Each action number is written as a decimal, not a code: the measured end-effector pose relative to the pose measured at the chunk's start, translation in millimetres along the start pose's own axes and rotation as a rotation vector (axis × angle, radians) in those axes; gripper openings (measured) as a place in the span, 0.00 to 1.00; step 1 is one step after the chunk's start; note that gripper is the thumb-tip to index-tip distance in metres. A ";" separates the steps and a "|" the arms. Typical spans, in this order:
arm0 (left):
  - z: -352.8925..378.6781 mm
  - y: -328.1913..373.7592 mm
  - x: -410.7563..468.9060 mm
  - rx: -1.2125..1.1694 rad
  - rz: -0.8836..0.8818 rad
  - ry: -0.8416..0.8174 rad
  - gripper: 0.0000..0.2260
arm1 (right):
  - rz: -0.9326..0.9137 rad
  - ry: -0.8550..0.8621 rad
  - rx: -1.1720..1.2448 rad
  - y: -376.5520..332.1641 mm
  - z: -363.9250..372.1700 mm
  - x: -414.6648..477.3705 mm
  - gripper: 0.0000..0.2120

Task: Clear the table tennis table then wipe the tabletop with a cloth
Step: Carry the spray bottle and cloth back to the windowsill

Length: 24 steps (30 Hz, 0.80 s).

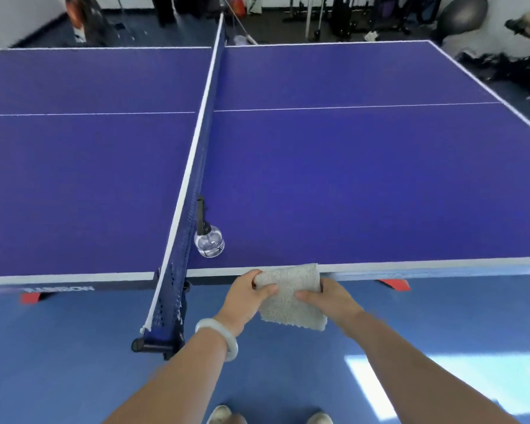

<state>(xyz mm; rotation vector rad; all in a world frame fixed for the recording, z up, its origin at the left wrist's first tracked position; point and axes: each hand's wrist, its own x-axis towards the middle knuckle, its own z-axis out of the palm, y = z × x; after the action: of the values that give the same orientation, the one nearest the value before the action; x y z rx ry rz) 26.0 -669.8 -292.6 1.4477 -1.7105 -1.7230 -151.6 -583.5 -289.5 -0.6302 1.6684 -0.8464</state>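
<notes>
Gripping the folded grey terry cloth [289, 296] at the near edge of the blue table tennis table [349, 185], left hand [245, 296] and right hand [328, 301] each pinched a side. Probably best to shift the clear round spray bottle [209, 244] beside the net [193, 185] first, then wipe in long overlapping passes.

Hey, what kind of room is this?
Probably a gym or recreation room: a blue table tennis table with a dark blue net fills the view, and a grey exercise ball and black workout machines stand behind.
</notes>
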 end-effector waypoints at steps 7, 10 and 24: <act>-32.5 -29.9 7.6 -0.012 -0.214 0.443 0.16 | -0.002 -0.050 -0.008 -22.4 20.1 46.5 0.10; -51.5 -29.3 24.9 0.056 -0.203 0.542 0.25 | -0.001 -0.035 0.000 -34.2 28.5 64.0 0.11; -95.9 -27.0 117.9 0.026 -0.075 0.508 0.41 | -0.005 -0.037 -0.015 -84.2 64.1 131.9 0.08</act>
<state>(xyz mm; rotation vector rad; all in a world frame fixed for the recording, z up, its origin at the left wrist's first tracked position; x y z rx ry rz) 61.8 -810.7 -344.3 1.7885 -1.4201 -1.2191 -124.1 -749.3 -308.4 -0.6569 1.6414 -0.8214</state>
